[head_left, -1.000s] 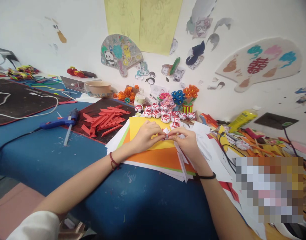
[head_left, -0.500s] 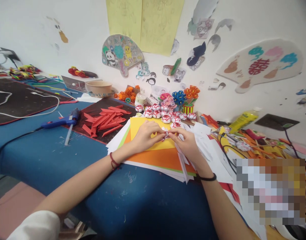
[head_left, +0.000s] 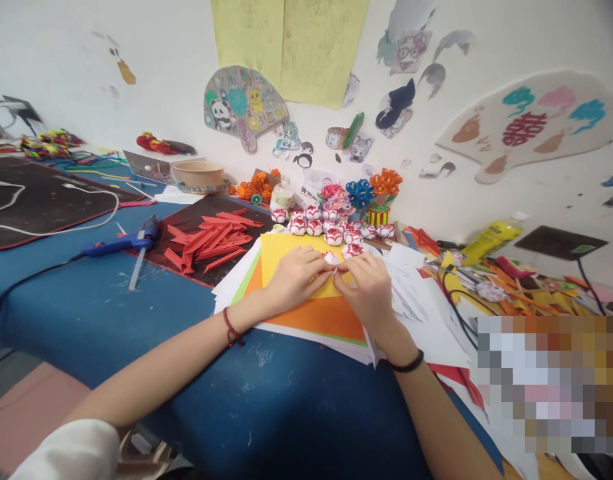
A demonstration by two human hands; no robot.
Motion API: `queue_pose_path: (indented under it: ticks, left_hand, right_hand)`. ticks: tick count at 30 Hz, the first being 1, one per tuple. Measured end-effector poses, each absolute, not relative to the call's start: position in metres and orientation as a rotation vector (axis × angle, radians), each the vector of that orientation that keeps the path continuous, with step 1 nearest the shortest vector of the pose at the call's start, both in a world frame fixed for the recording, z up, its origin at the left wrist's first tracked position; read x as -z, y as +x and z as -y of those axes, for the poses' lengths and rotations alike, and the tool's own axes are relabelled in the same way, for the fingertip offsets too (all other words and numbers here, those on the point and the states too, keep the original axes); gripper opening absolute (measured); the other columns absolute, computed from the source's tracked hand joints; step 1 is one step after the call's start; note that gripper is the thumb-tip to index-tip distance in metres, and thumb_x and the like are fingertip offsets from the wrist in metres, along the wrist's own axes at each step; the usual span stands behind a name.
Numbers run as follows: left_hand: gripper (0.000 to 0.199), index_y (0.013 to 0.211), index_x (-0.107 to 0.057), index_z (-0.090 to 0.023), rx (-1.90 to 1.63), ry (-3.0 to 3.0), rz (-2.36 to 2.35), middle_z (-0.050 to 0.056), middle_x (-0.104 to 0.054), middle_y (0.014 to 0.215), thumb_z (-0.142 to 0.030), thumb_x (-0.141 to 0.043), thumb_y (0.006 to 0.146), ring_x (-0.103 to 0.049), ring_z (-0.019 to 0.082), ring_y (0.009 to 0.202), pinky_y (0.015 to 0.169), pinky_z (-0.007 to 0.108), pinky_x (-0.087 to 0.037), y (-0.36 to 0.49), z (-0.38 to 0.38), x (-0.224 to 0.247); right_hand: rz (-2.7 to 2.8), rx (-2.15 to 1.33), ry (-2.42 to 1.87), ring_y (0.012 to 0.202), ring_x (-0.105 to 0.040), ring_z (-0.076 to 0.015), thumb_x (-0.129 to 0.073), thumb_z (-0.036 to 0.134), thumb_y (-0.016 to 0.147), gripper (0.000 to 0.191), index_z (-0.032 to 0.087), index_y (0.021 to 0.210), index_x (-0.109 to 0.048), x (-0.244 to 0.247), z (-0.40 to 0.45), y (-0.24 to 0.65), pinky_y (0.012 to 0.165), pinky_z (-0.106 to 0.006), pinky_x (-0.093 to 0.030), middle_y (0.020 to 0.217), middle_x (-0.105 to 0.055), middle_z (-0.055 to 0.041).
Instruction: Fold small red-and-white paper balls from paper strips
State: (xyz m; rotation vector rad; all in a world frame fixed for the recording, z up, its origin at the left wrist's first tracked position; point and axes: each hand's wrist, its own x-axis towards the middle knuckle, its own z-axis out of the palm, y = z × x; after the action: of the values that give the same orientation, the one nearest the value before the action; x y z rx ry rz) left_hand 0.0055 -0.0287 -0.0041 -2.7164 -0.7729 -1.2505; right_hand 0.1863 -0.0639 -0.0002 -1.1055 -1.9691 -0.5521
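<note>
Our left hand (head_left: 297,275) and right hand (head_left: 370,288) both have their fingertips pinched close on a little white paper piece (head_left: 331,257). We hold it over the yellow paper (head_left: 272,253), near the red and white paper flowers (head_left: 333,236), and folded red strips (head_left: 211,240) lie on a dark mat (head_left: 260,219) to our left.

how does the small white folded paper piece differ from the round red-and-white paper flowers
The small white folded paper piece is pinched between the left hand and right hand; the round red-and-white paper flowers sit clustered, unheld. The piece shows mostly white; the flowers, red and white. The piece is single; the flowers, many. Both show white.
</note>
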Motion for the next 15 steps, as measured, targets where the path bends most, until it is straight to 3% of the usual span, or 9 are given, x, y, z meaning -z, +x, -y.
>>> queue_pose_path:
  ticks: [6, 15]
  left_hand:
    - [0.022, 0.095, -0.067, -0.018, 1.228, -2.665, 0.812, 0.006, -0.068, 0.090, -0.030, -0.048, 0.097, -0.057, 0.017, 0.085, 0.077, 0.031, -0.038, 0.002, 0.034, -0.003]
    - [0.020, 0.094, -0.070, -0.016, 1.257, -2.720, 0.748, 0.006, -0.071, 0.087, -0.026, -0.052, 0.095, -0.064, 0.015, 0.079, 0.071, 0.027, -0.043, -0.006, 0.034, -0.013]
  right_hand:
    - [1.949, 0.359, -1.107, 0.068, -0.050, -0.0190, -0.055, 0.013, 0.082, 0.019, 0.022, 0.066, -0.051, 0.000, 0.064, 0.184, 0.066, -0.032, -0.039, 0.063, -0.056, -0.0007]
    - [1.959, 0.019, -0.996, 0.063, -0.056, -0.0158, -0.061, 0.024, 0.089, 0.010, 0.021, 0.082, -0.067, -0.009, 0.068, 0.189, 0.063, -0.030, -0.045, 0.073, -0.067, -0.0029]
